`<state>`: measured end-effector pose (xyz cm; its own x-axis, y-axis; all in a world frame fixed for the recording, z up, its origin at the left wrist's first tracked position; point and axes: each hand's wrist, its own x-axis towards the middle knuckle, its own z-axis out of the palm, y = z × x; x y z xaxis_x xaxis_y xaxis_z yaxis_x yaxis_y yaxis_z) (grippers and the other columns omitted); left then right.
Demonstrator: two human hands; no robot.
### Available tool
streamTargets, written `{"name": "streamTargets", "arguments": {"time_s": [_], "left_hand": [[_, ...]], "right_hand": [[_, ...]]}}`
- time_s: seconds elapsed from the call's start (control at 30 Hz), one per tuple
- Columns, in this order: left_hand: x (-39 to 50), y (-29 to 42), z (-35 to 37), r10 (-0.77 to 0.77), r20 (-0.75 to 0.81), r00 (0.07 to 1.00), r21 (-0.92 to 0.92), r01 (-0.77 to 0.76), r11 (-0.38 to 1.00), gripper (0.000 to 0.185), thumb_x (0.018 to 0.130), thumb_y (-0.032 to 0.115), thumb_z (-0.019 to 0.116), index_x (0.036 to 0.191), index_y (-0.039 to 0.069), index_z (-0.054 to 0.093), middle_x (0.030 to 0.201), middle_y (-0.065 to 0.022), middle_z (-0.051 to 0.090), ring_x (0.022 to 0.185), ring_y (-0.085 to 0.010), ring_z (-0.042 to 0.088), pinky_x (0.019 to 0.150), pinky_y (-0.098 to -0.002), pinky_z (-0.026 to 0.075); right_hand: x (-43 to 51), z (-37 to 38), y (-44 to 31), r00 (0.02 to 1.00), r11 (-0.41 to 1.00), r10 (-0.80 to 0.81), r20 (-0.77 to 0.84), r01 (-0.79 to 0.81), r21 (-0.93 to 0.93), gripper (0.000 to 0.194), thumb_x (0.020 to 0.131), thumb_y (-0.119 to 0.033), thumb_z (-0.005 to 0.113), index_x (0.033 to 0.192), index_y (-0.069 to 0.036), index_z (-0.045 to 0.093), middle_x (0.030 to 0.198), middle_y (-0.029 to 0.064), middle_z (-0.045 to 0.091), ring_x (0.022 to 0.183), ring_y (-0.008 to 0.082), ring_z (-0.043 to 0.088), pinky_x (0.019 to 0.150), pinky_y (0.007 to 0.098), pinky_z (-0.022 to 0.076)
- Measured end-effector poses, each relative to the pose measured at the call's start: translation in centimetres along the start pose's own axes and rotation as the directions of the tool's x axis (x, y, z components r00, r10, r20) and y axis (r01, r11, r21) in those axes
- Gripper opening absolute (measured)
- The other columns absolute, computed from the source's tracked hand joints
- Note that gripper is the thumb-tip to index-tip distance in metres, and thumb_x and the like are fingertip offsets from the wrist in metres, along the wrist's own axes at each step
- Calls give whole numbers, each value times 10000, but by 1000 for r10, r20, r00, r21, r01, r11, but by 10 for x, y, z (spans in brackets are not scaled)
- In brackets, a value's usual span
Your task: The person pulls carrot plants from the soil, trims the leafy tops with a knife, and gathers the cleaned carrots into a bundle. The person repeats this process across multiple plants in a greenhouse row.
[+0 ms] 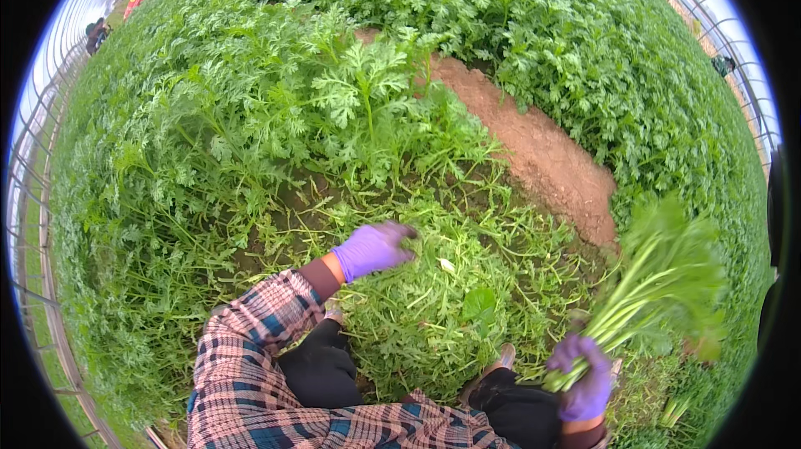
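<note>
My right hand [582,374], in a purple glove, grips a bunch of leafy green stalks [657,280] by the cut ends; the leaves fan up and to the right, slightly blurred. Something pale and flat shows at the glove's right edge, too hidden to name. In a purple glove with darkened fingertips, my left hand [378,250] is held over the loose cut greens [432,305] with nothing seen in it. A broad round leaf [479,304] and a small whitish piece [446,265] lie among the cuttings.
Standing leafy plants [369,92] rise ahead and left, and a bare soil strip [532,142] runs between them and a second dense bed [563,61]. Another cut bunch [676,410] lies at lower right. Hoop frames edge both sides; people [96,34] are far off.
</note>
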<state>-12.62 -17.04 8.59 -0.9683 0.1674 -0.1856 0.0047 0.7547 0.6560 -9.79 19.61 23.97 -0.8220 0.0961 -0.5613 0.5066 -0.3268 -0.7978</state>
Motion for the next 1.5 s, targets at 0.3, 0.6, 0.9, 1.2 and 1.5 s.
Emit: {"name": "streamTargets", "arguments": {"time_s": [0.3,0.6,0.9,1.2,1.5], "left_hand": [[148,-211,47,-646,-497,579,-279,599,751,447,856,296,611,1211,25,595,1046,-242,672,944,-402,646,843,-465,507],[156,-281,77,-729,-34,684,-359,673,647,461,929,416,542,1083,-9,635,905,-195,684,735,-262,677,666,-386,538],[73,-100,-46,170,369,914,-837,247,487,487,986,453,505,1140,5,620,817,-103,701,516,-150,630,499,-291,542],[275,-148,-40,-642,-527,556,-847,-409,341,247,926,203,648,1064,27,543,937,-64,625,671,-173,645,664,-285,484],[354,-319,43,-644,-376,666,-710,239,662,360,813,235,698,1079,-1,645,1033,-206,674,925,-353,661,796,-417,524]], "right_hand": [[9,26,59,933,929,346,99,-325,-178,301,896,-302,573,748,-78,437,658,11,370,611,156,377,642,296,323],[25,47,51,970,958,243,28,-235,-163,298,834,-276,643,731,-41,490,635,17,396,568,168,416,578,322,364],[35,41,40,940,938,338,52,-332,-103,348,808,-315,658,914,-2,549,656,11,403,581,159,411,584,292,368],[40,26,43,918,922,386,96,-380,-76,412,836,-324,638,1072,1,546,706,21,417,638,172,429,620,300,367],[61,29,36,855,897,428,292,-441,-23,278,894,-305,588,809,-52,509,712,27,435,683,168,420,669,305,344]]}}
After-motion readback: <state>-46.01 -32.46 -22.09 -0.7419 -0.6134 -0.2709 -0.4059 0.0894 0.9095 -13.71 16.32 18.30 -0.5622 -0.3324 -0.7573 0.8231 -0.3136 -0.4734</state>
